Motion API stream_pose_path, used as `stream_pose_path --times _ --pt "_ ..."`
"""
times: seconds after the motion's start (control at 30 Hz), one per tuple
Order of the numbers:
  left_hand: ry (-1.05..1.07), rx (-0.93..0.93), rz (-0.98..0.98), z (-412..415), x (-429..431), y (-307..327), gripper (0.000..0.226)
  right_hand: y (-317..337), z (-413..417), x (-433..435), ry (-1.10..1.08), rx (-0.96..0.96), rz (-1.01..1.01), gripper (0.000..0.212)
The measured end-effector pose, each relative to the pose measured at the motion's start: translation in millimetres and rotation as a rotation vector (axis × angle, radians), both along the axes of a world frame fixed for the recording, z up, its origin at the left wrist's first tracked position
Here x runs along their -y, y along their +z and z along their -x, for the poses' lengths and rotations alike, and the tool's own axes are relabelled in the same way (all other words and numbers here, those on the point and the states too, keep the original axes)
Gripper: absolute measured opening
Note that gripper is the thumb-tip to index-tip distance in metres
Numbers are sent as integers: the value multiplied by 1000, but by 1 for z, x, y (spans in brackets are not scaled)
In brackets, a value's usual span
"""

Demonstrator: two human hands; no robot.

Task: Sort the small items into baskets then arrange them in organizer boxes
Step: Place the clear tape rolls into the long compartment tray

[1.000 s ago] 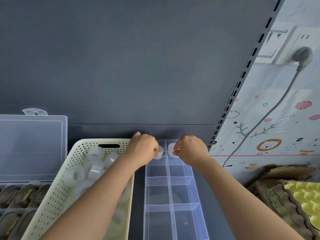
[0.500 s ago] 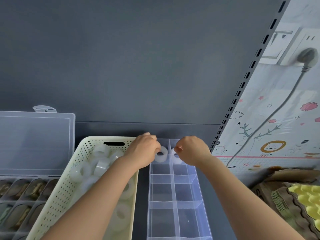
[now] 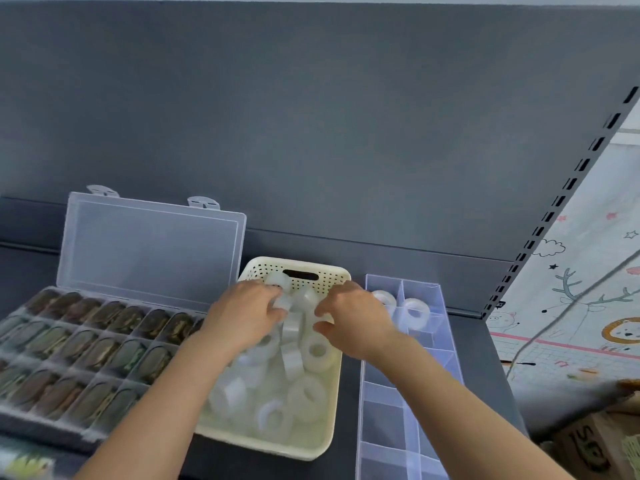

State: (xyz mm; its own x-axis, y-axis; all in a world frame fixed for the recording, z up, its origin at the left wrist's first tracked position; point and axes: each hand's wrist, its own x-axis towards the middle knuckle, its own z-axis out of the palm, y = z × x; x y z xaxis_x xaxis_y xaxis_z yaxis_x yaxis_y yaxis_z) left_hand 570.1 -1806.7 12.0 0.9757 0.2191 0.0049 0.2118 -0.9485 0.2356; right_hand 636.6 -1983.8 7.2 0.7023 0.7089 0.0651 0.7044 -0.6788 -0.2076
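The left hand point(image 3: 244, 315) curls round a tape roll point(image 3: 282, 301) in the basket point(image 3: 263, 445); whether the right hand point(image 3: 355, 318) grips anything, I cannot tell. Slick rolls could slip, missing the organizer box point(image 3: 384, 420).

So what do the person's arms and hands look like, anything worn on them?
Both forearms are bare, with no sleeves in view. The left hand and right hand wear no gloves, and I see no rings, watch or bracelet.

Two hands point(image 3: 242, 315) point(image 3: 353, 318), one basket point(image 3: 333, 393), two organizer boxes point(image 3: 149, 251) point(image 3: 384, 420), two boxed tape rolls point(image 3: 384, 299) point(image 3: 415, 308).
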Motion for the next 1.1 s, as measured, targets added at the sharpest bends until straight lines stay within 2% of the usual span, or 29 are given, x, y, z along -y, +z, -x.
stream_pose_path --times 0.2,0.47,0.6,0.7,0.93,1.1 --pt "118 85 60 1 7 -21 36 -7 1 -19 -43 64 132 21" --pt "127 184 230 1 4 -26 16 -9 -12 -19 23 8 216 35" --pt "127 220 260 2 5 -24 11 -11 -15 -19 11 49 194 23" --pt "122 253 284 3 6 -21 10 -15 -15 -18 -27 27 61 16" --pt "42 488 368 -7 23 1 4 -10 -16 8 -142 12 -488 14" --pt "-70 534 385 -34 57 12 4 -9 -32 46 -211 174 -580 10"
